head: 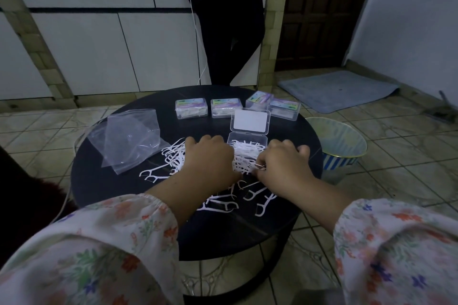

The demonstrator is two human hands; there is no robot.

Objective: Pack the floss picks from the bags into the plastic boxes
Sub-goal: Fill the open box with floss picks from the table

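A heap of white floss picks [244,160] lies on the round black table [124,188], spilling from an open clear plastic box [247,140] whose lid [250,120] stands up behind it. My left hand [209,158] and my right hand [285,161] both curl their fingers into the heap from either side and grip picks. More loose picks [173,156] lie left of my left hand, and others [250,195] lie near the front between my wrists. Two empty clear bags [128,138] lie at the left.
Several closed, labelled boxes [191,108] stand in a row along the table's far edge. A striped bin [339,148] stands on the tiled floor right of the table. A person in dark clothes [223,20] stands behind the table. A grey mat [339,89] lies by the door.
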